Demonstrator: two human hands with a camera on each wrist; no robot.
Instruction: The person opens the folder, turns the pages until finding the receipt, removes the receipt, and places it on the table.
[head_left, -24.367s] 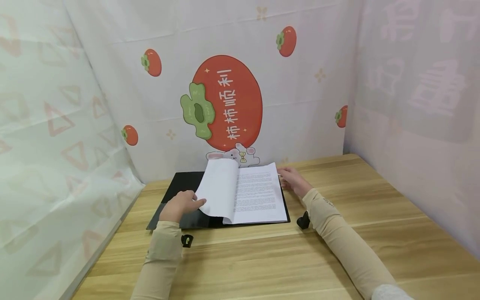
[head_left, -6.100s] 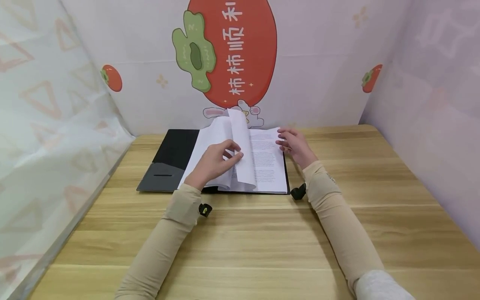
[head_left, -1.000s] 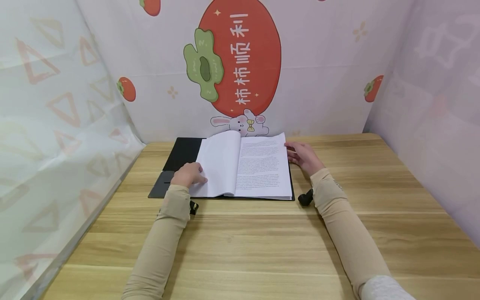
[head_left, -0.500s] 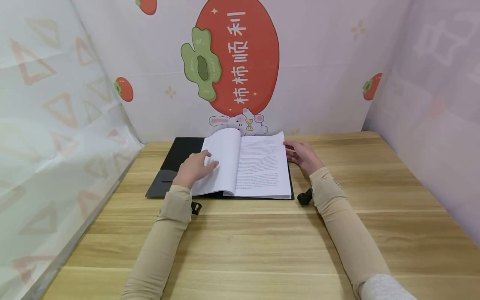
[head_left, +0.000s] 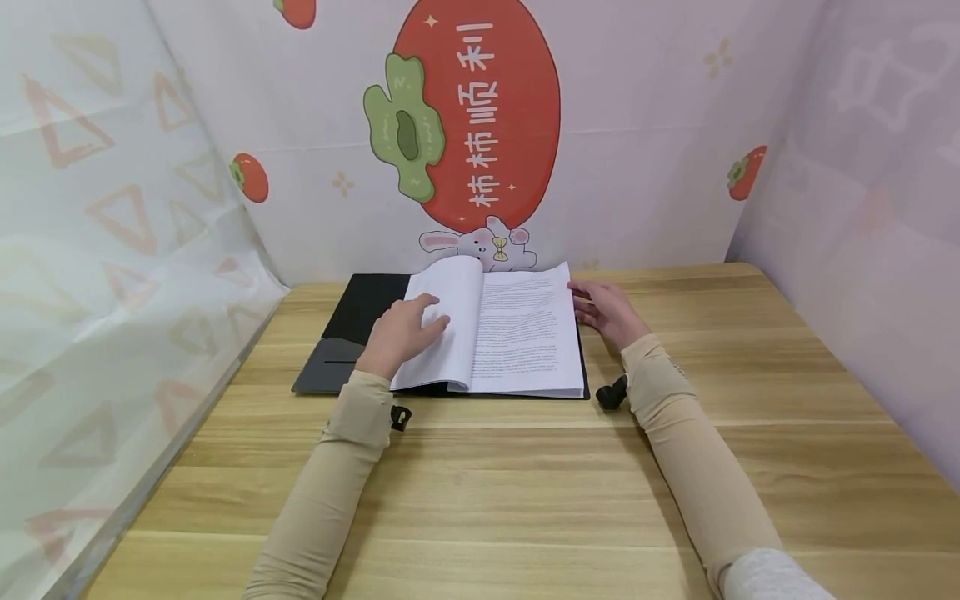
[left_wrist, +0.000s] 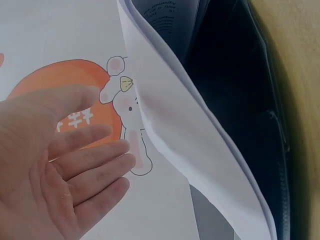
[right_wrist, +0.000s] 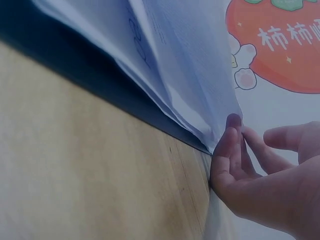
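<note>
A black folder (head_left: 375,300) lies spread near the back of the table, holding a stack of printed paper. Turned sheets (head_left: 457,287) curve over to the left, blank side up, and a page of text (head_left: 517,333) faces up on the right. My left hand (head_left: 405,333) hovers over the turned sheets, fingers loosely spread; the left wrist view shows the hand (left_wrist: 75,165) apart from the paper (left_wrist: 170,105). At the stack's far right edge, the fingertips of my right hand (head_left: 609,312) touch the page corner. Its thumb stands away from the paper in the right wrist view (right_wrist: 270,180).
A grey pocket (head_left: 330,367) fills the folder's lower left corner. The wooden table (head_left: 480,500) extends toward me and to the right. Behind it hangs a white cloth with a printed persimmon (head_left: 487,108), and pale cloths flank both sides.
Since several seconds ago, the sheet raised by my left hand has gone over to the left. My left hand has just lifted off and shifted rightward over the sheets. My right hand stays at the edge.
</note>
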